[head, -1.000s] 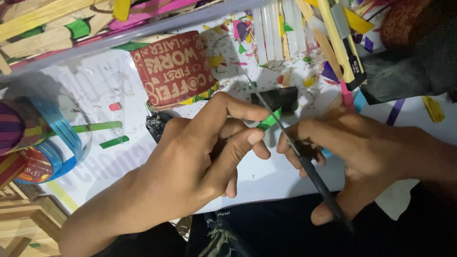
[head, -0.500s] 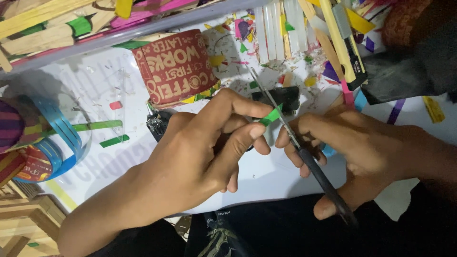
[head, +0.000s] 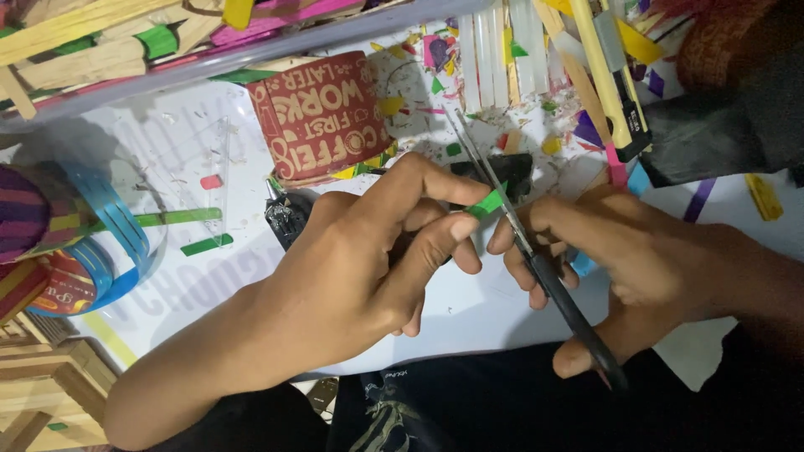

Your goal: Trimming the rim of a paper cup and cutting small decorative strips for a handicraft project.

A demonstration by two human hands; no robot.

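— White tabletop [head: 469,310], littered with coloured paper scraps, is seen under both hands. What is held?

— A small green strip [head: 486,203] is pinched between thumb and fingers of the left hand [head: 352,276]. Black-handled scissors [head: 536,259] are gripped by the right hand [head: 636,268], blades laid against the strip.

— What has been altered in the last second?

— The strip has been brought up along the blades, and the scissors are tilted a little more steeply; a cut appears to be under way rather than finished.

— And nearby?

— A red-brown paper cup [head: 322,113] is lying on its side just beyond the left hand. A glue-stick bundle [head: 494,54] and wooden craft sticks [head: 75,42] are set farther back.

— What is concealed?

— The scissor loops are covered by the right fingers, and whether the blades are parted at the strip cannot be made out. A dark object [head: 289,219] behind the left hand is mostly hidden.
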